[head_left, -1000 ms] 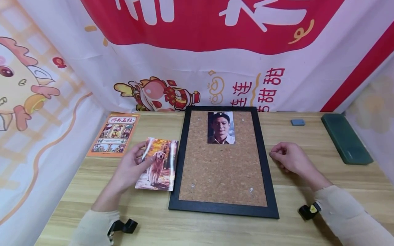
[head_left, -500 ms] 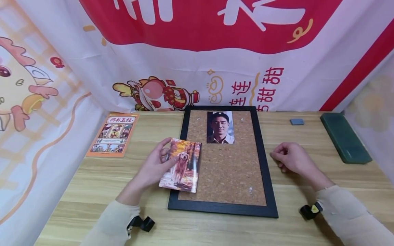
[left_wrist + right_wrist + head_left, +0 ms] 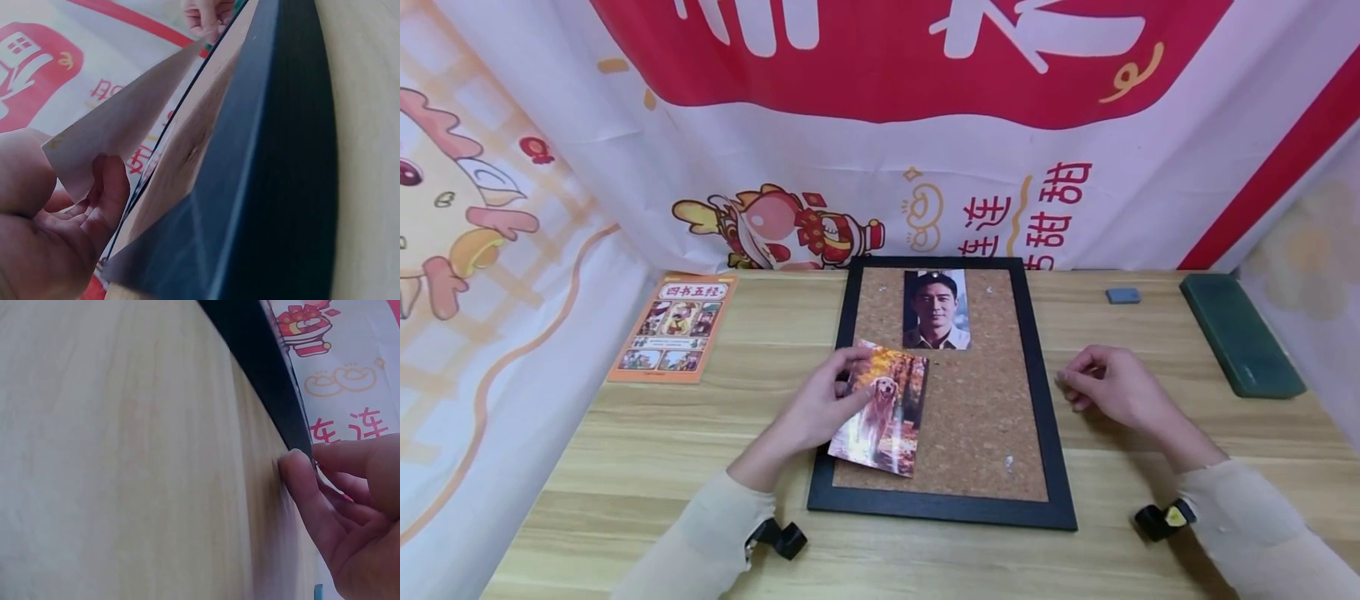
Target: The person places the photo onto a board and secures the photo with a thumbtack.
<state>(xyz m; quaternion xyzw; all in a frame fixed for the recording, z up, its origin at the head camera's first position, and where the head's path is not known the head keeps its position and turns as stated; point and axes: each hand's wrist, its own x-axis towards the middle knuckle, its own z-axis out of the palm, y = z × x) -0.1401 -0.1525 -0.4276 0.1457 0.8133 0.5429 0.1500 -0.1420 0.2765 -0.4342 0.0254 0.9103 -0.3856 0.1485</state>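
Note:
My left hand [image 3: 822, 402] pinches the left edge of a glossy photo [image 3: 891, 417] of a golden retriever among autumn leaves. The photo is tilted over the lower left of a cork board [image 3: 977, 417] with a black frame. Its white back [image 3: 128, 119] faces the left wrist camera, raised off the cork. A portrait photo [image 3: 937, 312] is pinned at the board's top. Beside the board's right edge, my right hand [image 3: 1112, 385] has thumb and forefinger together on a tiny shiny push pin [image 3: 316, 464], mostly hidden by the fingertips.
Clear push pins stand in the cork, one at the lower right [image 3: 1009, 462]. An orange booklet [image 3: 673, 329] lies at the left. A blue eraser [image 3: 1123, 296] and a dark green case [image 3: 1242, 337] lie at the right. A printed cloth [image 3: 850, 150] hangs behind the table.
My left hand has carried the dog photo rightward, from beside the board to over its lower left. The photo now covers the pin there. My right hand has stayed almost still.

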